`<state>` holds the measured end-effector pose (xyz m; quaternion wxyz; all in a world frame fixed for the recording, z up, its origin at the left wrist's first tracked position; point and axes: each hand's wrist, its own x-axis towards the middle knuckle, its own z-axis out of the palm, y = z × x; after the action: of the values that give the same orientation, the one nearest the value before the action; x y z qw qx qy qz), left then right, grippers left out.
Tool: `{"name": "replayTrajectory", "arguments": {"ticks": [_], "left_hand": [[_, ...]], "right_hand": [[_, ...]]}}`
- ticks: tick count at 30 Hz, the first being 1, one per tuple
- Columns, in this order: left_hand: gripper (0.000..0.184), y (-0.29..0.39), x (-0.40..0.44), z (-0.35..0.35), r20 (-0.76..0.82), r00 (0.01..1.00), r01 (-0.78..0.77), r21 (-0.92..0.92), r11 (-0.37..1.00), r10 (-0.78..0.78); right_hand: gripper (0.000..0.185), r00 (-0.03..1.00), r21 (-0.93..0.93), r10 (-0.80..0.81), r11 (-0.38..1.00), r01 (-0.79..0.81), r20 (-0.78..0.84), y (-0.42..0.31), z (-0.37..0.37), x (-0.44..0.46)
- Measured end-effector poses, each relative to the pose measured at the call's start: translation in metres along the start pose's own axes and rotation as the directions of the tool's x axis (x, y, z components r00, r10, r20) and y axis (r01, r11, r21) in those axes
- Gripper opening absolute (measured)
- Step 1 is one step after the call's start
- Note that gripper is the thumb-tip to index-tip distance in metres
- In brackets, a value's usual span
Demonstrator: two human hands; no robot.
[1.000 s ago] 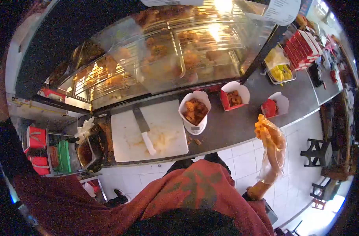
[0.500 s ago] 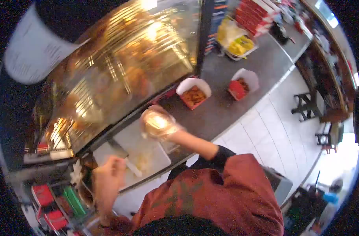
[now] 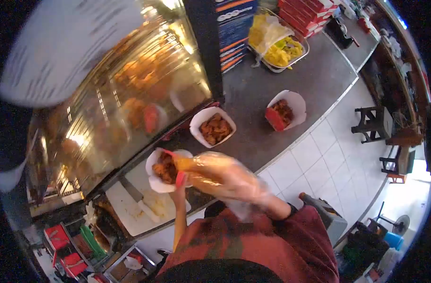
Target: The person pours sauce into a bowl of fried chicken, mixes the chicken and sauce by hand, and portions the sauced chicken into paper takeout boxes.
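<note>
A red-and-white box of fried pieces (image 3: pixel 164 170) stands tilted near the cutting board (image 3: pixel 122 210), its near side in my left hand (image 3: pixel 179 189). My right hand (image 3: pixel 225 179), in a clear plastic glove, reaches to the same box from the right. Its fingertips are blurred at the opening, and whether they hold a piece cannot be made out. Two more filled boxes stand on the counter, one just beyond (image 3: pixel 215 129) and one farther right (image 3: pixel 284 113). On the board lies a knife with a white handle (image 3: pixel 149 212).
A glass display case (image 3: pixel 144 94) with fried food borders the counter on the left. A metal tray of yellow food (image 3: pixel 284 51) and stacked red boxes (image 3: pixel 305 16) stand at the back. Red containers (image 3: pixel 57 236) sit at lower left; black stools (image 3: pixel 373 123) stand at right.
My left hand has moved up from beside the board and now holds the box. My gloved right hand remains near that box, now extending from its right side. The view has shifted.
</note>
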<state>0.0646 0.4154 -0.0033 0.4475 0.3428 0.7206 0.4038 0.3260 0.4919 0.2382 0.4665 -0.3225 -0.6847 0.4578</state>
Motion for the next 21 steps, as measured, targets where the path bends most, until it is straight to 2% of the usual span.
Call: {"name": "replayTrajectory", "arguments": {"ticks": [1, 2, 3, 4, 5, 6, 7, 8, 9, 10, 12, 13, 15, 17, 19, 20, 21], "left_hand": [[0.040, 0.002, 0.002, 0.006, -0.019, 1.000, -0.006, -0.016, 1.000, 0.005], [0.041, 0.008, 0.003, 0.012, -0.040, 0.999, -0.016, -0.035, 0.999, 0.015], [0.041, 0.014, 0.005, 0.016, -0.060, 0.998, -0.032, -0.054, 0.998, 0.029], [0.042, 0.025, 0.004, 0.021, -0.081, 0.996, -0.053, -0.073, 0.996, 0.048], [0.043, 0.038, 0.001, 0.025, -0.092, 0.994, -0.072, -0.094, 0.993, 0.063], [0.043, 0.051, -0.002, 0.031, -0.098, 0.992, -0.088, -0.116, 0.989, 0.077], [0.044, 0.064, -0.006, 0.036, -0.098, 0.991, -0.101, -0.140, 0.985, 0.088], [0.045, 0.080, -0.013, 0.043, -0.077, 0.992, -0.108, -0.164, 0.981, 0.097], [0.045, 0.095, -0.022, 0.049, -0.041, 0.994, -0.108, -0.187, 0.976, 0.102], [0.046, 0.109, -0.032, 0.056, 0.006, 0.994, -0.102, -0.208, 0.973, 0.105], [0.047, 0.136, -0.051, 0.069, 0.144, 0.985, -0.061, -0.234, 0.970, 0.097], [0.048, 0.146, -0.061, 0.076, 0.230, 0.970, -0.027, -0.242, 0.970, 0.085], [0.049, 0.160, -0.076, 0.096, 0.420, 0.906, 0.046, -0.233, 0.971, 0.058], [0.051, 0.156, -0.078, 0.119, 0.537, 0.842, 0.053, -0.190, 0.980, 0.058], [0.060, 0.124, -0.071, 0.143, 0.410, 0.881, -0.221, -0.080, 0.972, 0.234], [0.066, 0.104, -0.068, 0.149, 0.359, 0.872, -0.353, -0.007, 0.935, 0.332], [0.066, 0.082, -0.061, 0.155, 0.346, 0.879, -0.348, -0.007, 0.938, 0.328]], "right_hand": [[0.025, 0.976, -0.114, 0.186, 0.978, -0.174, 0.109, -0.002, -0.031, -0.012], [0.027, 0.961, -0.133, 0.268, 0.957, -0.257, 0.072, -0.008, -0.058, -0.021], [0.027, 0.970, -0.144, 0.241, 0.961, -0.237, 0.014, 0.002, -0.082, -0.038], [0.028, 0.884, 0.002, 0.462, 0.886, -0.463, -0.067, 0.003, -0.095, -0.055], [0.027, 0.902, -0.306, 0.406, 0.849, -0.431, -0.145, 0.003, -0.118, -0.069], [0.024, 0.846, -0.091, 0.479, 0.856, -0.509, -0.232, 0.008, -0.133, -0.079], [0.022, 0.854, -0.312, 0.443, 0.799, -0.514, -0.273, 0.012, -0.154, -0.096], [0.022, 0.778, -0.143, 0.548, 0.782, -0.607, -0.307, 0.022, -0.172, -0.118], [0.018, 0.720, 0.010, 0.519, 0.814, -0.580, -0.461, 0.026, -0.178, -0.134], [0.015, 0.623, 0.151, 0.598, 0.771, -0.619, -0.503, 0.013, -0.188, -0.131], [0.015, 0.492, 0.307, 0.583, 0.789, -0.532, -0.646, 0.002, -0.196, -0.125], [0.015, 0.500, 0.309, 0.590, 0.786, -0.535, -0.634, -0.005, -0.198, -0.121], [0.017, 0.528, 0.172, 0.538, 0.789, -0.590, -0.657, -0.017, -0.203, -0.108], [0.018, 0.575, 0.137, 0.521, 0.804, -0.579, -0.631, -0.021, -0.206, -0.099], [0.022, 0.630, 0.039, 0.496, 0.803, -0.595, -0.598, -0.027, -0.205, -0.087], [0.023, 0.533, 0.074, 0.483, 0.785, -0.615, -0.695, -0.034, -0.195, -0.082], [0.024, 0.589, 0.067, 0.485, 0.805, -0.590, -0.647, -0.043, -0.190, -0.073]]}}
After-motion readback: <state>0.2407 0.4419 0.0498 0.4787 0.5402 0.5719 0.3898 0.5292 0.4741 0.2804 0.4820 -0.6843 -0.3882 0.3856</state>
